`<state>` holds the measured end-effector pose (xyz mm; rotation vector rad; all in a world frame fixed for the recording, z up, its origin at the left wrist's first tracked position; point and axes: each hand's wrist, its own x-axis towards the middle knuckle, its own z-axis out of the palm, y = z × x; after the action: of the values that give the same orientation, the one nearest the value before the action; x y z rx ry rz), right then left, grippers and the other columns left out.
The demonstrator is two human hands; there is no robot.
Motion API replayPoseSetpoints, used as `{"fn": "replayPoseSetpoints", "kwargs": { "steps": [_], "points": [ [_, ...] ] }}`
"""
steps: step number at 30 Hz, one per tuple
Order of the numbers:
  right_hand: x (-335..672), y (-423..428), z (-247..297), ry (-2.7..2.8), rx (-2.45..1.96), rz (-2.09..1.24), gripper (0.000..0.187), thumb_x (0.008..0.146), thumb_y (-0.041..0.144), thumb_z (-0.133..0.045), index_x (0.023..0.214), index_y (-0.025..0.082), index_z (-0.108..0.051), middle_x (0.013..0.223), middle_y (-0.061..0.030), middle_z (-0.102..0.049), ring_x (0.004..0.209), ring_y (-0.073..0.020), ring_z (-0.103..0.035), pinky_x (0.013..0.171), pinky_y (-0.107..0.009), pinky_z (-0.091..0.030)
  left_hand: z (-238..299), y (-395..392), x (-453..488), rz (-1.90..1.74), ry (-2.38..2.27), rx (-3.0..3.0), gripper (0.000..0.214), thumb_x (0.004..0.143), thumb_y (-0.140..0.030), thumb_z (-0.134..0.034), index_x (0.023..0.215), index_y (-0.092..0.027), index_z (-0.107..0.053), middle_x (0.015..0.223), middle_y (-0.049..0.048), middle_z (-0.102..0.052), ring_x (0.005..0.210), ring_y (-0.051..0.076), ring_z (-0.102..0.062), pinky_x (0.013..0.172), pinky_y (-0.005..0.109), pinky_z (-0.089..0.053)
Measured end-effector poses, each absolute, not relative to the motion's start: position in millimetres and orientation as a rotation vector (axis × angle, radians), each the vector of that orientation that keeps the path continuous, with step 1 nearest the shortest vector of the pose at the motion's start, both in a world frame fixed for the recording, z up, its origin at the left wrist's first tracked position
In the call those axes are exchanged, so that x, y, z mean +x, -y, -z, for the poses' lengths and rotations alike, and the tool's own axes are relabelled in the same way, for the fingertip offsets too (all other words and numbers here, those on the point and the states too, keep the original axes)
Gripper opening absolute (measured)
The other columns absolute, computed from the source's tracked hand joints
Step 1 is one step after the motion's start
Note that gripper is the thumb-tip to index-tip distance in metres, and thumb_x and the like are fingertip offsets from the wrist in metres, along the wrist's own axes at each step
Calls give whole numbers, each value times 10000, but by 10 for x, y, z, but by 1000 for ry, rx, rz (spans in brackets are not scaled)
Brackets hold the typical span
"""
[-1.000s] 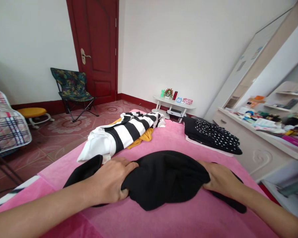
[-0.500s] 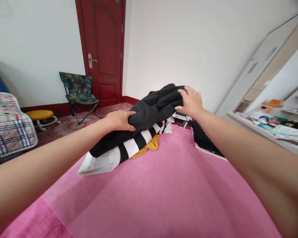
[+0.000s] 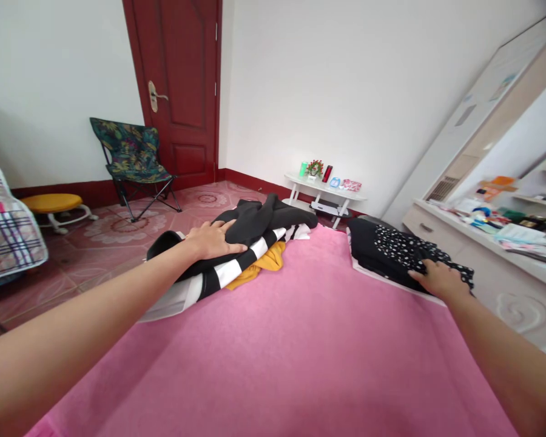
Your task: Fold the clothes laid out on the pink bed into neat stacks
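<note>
My left hand [image 3: 213, 238] rests with its fingers spread on a crumpled dark grey garment [image 3: 273, 217] at the left of the bed. Under that garment lie a black-and-white striped piece of clothing [image 3: 252, 256] and a mustard-yellow one [image 3: 267, 260]. Over on the right, my right hand [image 3: 442, 280] has its thumb and fingers curled on a black garment with white spots [image 3: 398, 247]. This spotted garment lies on folded black clothing [image 3: 366, 246] at the bed's right edge. My palm hides part of it.
A pink cover [image 3: 309, 340] spreads across the bed. Beyond it stands a small white table [image 3: 295, 177] with a potted plant [image 3: 314, 169]. A folding chair [image 3: 134, 152] and a yellow stool [image 3: 54, 202] are at left. A cluttered counter [image 3: 505, 240] runs along the right.
The dark grey garment, earlier held up between both hands, now lies lower on the left pile. My right hand has left it and moved right to the spotted garment.
</note>
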<state>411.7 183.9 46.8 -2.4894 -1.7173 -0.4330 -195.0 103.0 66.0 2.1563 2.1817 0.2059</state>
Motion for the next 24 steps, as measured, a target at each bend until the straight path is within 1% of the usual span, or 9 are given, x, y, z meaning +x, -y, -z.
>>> {"fn": "replayPoseSetpoints", "kwargs": {
  "steps": [3, 7, 12, 14, 16, 19, 20, 22, 24],
  "points": [
    [4073, -1734, -431, 1686, -2642, 289, 516, 838, 531, -451, 1242, 214, -503, 1279, -217, -511, 1186, -394, -454, 836, -526, -394, -613, -1041, -1936, -243, -2205, 2161, 1002, 636, -860, -357, 1467, -333, -172, 1490, 74, -306, 1270, 441, -318, 947, 588, -317],
    [3749, -1468, -428, 1688, -2695, 326, 469, 819, 505, -476, 1156, 190, -559, 1143, -204, -594, 1095, -380, -536, 842, -524, -404, -587, -1044, -1933, -299, -2216, 2159, 991, 642, -854, -364, 1462, -320, -207, 1477, 92, -326, 1253, 450, -328, 942, 595, -307],
    [3182, -1000, -550, 1801, -2580, 198, 350, 778, 358, -519, 1050, 158, -609, 1050, -171, -646, 994, -336, -606, 741, -399, -458, -575, -886, -1832, -399, -2280, 2239, 958, 675, -821, -369, 1443, -252, -291, 1394, 169, -424, 1193, 454, -388, 917, 588, -308],
    [2854, -783, -739, 1850, -2437, 270, 336, 766, 282, -522, 1071, 164, -598, 1007, -154, -662, 960, -305, -618, 716, -356, -446, -555, -790, -1784, -447, -2318, 2290, 926, 703, -795, -365, 1432, -227, -318, 1353, 195, -459, 1173, 453, -407, 912, 592, -298],
    [2453, -522, -975, 1962, -2186, 465, 346, 760, 172, -499, 1097, 170, -576, 974, -130, -672, 931, -273, -618, 720, -342, -419, -544, -714, -1752, -478, -2339, 2325, 879, 736, -760, -364, 1418, -206, -344, 1315, 207, -488, 1166, 446, -417, 915, 601, -285],
    [1765, -10, -1231, 2407, -1524, 627, 192, 788, 109, -491, 921, 181, -610, 962, -81, -665, 942, -225, -575, 787, -343, -369, -602, -654, -1696, -481, -2353, 2335, 800, 764, -685, -421, 1374, -169, -408, 1302, 215, -492, 1180, 434, -413, 938, 639, -242],
    [1537, 192, -1253, 2562, -1281, 608, 139, 827, 138, -485, 862, 186, -610, 903, -60, -663, 911, -213, -563, 797, -349, -360, -648, -635, -1654, -510, -2348, 2341, 769, 766, -648, -457, 1360, -161, -425, 1329, 215, -466, 1194, 431, -403, 950, 651, -225],
    [1131, 622, -1196, 2880, -733, 502, 158, 882, 208, -475, 795, 206, -607, 814, -17, -645, 863, -200, -537, 820, -367, -358, -770, -557, -1501, -674, -2235, 2393, 699, 780, -573, -500, 1344, -164, -443, 1397, 198, -390, 1237, 409, -374, 987, 635, -219],
    [836, 1044, -1071, 3022, -299, 418, 131, 858, 182, -511, 767, 201, -604, 814, -3, -637, 852, -190, -527, 923, -406, -331, -895, -384, -1250, -934, -1916, 2471, 626, 814, -536, -488, 1328, -180, -463, 1418, 156, -371, 1276, 350, -358, 1041, 542, -254]
  ]
}}
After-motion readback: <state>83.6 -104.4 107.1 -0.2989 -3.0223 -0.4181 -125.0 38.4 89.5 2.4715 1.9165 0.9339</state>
